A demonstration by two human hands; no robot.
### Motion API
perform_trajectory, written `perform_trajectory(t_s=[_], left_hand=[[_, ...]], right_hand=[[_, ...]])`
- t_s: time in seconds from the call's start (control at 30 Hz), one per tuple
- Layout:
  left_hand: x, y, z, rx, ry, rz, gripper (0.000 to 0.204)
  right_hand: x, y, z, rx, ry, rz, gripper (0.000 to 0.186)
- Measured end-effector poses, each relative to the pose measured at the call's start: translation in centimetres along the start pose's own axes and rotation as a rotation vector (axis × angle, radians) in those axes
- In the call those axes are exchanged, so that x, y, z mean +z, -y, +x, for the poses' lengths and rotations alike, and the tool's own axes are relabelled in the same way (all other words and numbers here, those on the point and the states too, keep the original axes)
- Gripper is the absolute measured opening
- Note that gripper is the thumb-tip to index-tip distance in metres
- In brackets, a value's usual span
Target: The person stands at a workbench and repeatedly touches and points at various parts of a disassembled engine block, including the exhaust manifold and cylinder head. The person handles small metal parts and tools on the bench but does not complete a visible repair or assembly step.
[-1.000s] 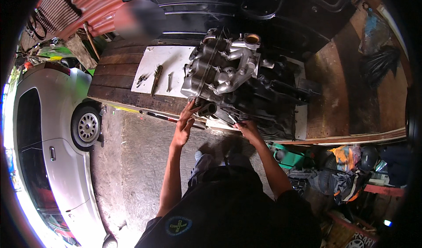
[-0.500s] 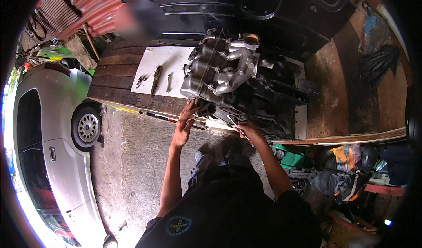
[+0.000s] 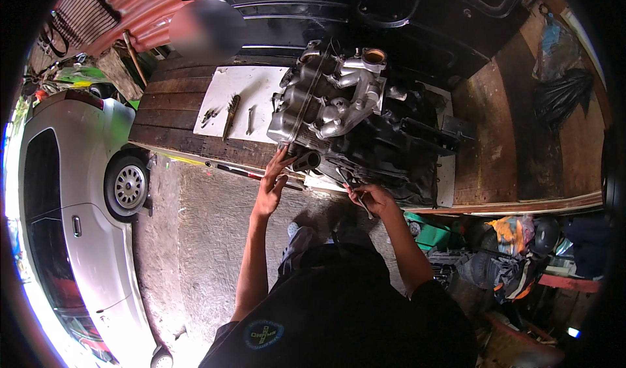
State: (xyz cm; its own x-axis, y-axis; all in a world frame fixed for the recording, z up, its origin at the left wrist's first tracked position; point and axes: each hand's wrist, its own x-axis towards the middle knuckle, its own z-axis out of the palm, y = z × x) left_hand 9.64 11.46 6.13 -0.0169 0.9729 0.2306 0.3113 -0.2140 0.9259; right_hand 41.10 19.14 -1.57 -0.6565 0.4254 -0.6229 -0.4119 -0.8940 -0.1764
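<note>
A large engine [image 3: 297, 117] with a silver intake manifold [image 3: 355, 110] lies on the wooden bench. At its near side, my left hand [image 3: 270, 189] rests with fingers stretched out, the tips against the engine's edge beside a round tube-like opening [image 3: 306, 162]. My right hand [image 3: 377, 200] grips a slim metal wrench [image 3: 343, 177] between thumb and fingers. The wrench's far end points into the engine's dark near side; what it touches there I cannot make out. Left of the engine, a white board [image 3: 261, 81] carries another wrench [image 3: 250, 120], a brush-like tool [image 3: 231, 115] and small metal pieces [image 3: 208, 116].
The bench's front edge [image 3: 189, 156] runs just ahead of me. A silver car [image 3: 91, 218] is parked at left. Dark panels [image 3: 293, 16] stand behind the engine. Below the bench at right are a green case [image 3: 433, 234] and piled bags and cloths [image 3: 512, 244].
My right hand has shifted slightly right and toward me, and the wrench's near end now shows below the fingers. My left hand stays in place.
</note>
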Motion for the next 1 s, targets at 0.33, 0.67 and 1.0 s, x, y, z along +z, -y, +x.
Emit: perform_trajectory(t_s=[0.33,0.67,1.0], left_hand=[[0.2,-0.8,0.2,0.002,-0.034,-0.019,0.044],[0.4,-1.2,-0.1,-0.035,-0.048,-0.037,0.041],[0.0,-1.2,0.1,-0.010,-0.015,-0.076,0.054]], right_hand=[[1.9,0.3,-1.4,0.208,0.226,1.006,0.047],[6.1,-3.1,2.4,-0.183,0.106,0.307,0.018],[7.8,-7.7,9.9,-0.425,0.068,0.227,0.010]])
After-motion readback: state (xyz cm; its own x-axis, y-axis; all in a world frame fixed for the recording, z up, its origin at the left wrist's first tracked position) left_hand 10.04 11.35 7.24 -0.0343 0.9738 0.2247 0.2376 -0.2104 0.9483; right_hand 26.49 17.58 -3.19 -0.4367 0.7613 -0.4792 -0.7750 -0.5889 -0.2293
